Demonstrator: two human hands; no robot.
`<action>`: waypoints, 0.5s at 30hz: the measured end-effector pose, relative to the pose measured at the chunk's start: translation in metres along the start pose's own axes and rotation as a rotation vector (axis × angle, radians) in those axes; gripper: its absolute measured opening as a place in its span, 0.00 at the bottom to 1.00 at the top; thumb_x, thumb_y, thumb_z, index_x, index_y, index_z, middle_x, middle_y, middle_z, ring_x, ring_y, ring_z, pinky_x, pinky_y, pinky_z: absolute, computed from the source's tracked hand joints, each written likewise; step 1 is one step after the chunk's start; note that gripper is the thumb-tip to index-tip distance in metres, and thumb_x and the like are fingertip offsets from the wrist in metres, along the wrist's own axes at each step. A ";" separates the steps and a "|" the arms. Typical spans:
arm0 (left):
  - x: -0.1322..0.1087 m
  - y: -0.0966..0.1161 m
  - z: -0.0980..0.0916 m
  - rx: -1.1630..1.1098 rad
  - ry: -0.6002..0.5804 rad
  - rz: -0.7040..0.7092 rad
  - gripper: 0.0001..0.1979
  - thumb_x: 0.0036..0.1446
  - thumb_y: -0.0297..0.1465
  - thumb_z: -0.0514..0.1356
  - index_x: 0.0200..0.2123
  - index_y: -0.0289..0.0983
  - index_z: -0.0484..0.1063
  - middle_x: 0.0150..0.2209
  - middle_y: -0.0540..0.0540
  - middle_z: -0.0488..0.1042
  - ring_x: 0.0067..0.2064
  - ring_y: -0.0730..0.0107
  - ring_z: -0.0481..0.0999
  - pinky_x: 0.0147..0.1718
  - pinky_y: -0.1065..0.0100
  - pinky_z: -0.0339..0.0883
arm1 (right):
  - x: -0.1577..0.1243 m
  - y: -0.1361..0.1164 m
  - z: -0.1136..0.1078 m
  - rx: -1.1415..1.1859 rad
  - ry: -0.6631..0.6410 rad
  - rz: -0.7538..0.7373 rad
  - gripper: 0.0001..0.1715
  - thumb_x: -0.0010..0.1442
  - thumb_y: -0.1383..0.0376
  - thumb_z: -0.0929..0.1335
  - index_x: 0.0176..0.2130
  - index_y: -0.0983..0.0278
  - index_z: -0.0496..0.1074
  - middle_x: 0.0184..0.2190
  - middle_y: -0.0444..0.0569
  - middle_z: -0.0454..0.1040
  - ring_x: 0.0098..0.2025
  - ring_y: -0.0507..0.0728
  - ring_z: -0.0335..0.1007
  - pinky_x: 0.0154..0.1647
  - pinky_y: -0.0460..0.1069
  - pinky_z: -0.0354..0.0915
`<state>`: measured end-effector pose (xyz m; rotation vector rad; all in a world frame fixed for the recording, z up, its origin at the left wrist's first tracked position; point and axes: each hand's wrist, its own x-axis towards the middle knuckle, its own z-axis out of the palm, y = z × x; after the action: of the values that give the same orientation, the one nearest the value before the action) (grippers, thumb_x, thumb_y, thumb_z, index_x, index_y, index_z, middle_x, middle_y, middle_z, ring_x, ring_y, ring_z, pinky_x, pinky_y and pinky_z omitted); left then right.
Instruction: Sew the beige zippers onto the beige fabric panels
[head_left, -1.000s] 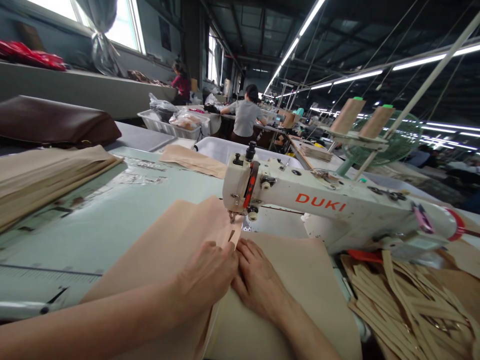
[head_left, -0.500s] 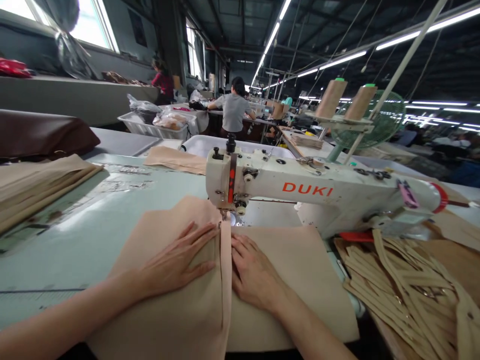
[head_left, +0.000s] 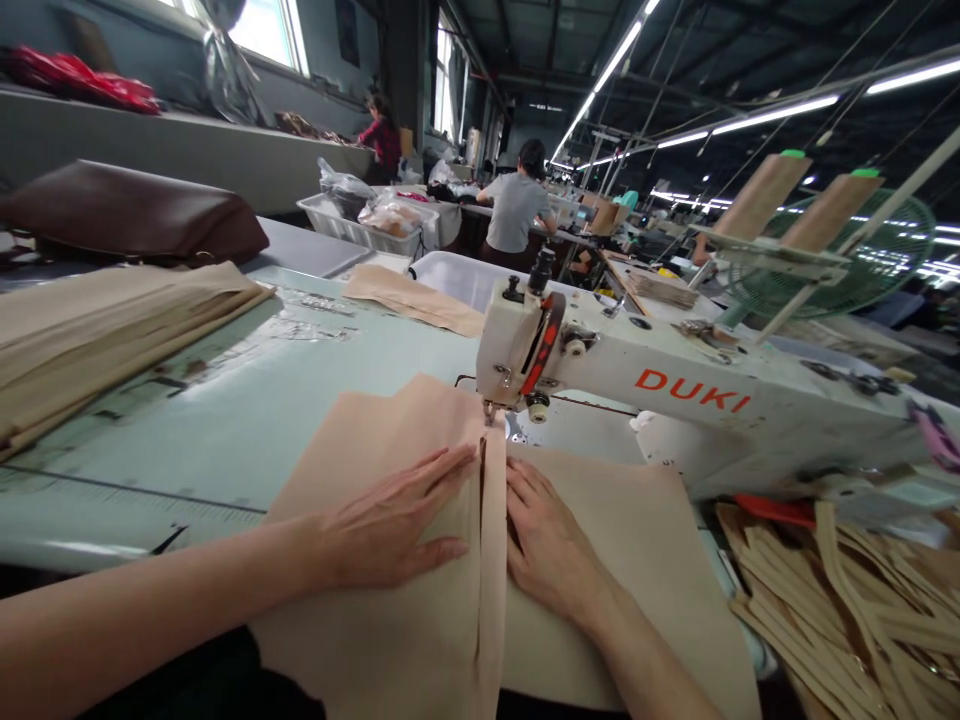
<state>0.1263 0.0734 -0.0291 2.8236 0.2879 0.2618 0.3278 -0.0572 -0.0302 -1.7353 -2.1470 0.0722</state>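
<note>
Two tan fabric panels lie on the pale green sewing table, joined at a folded seam strip that runs to the needle of a white DUKI sewing machine. My left hand lies flat on the left panel, fingers stretched toward the seam. My right hand rests flat on the right panel, fingertips beside the seam strip just short of the presser foot.
A stack of tan fabric and a brown bag sit at the left. Several tan strips pile up at the right. Thread cones and a green fan stand behind the machine. Other people work farther back.
My left hand went from a closed grip at the seam to lying flat and open on the left panel. The seam strip now lies straight up to the needle. The view shifted.
</note>
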 end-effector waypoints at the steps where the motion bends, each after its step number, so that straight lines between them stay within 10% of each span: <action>1: 0.003 -0.001 -0.001 -0.010 -0.009 0.010 0.39 0.65 0.43 0.55 0.70 0.28 0.44 0.70 0.29 0.46 0.70 0.49 0.48 0.66 0.51 0.52 | 0.000 0.000 0.000 0.003 -0.003 -0.007 0.27 0.64 0.68 0.63 0.62 0.65 0.65 0.61 0.55 0.65 0.66 0.61 0.53 0.70 0.60 0.50; 15: 0.002 -0.006 0.000 -0.059 -0.040 0.024 0.45 0.61 0.49 0.58 0.70 0.28 0.45 0.70 0.29 0.47 0.70 0.47 0.49 0.67 0.52 0.50 | 0.002 0.000 -0.002 0.017 0.007 -0.016 0.29 0.64 0.70 0.63 0.63 0.65 0.63 0.59 0.54 0.67 0.65 0.60 0.56 0.70 0.60 0.51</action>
<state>0.1276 0.0798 -0.0303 2.7718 0.2332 0.2154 0.3277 -0.0560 -0.0277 -1.7060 -2.1489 0.0788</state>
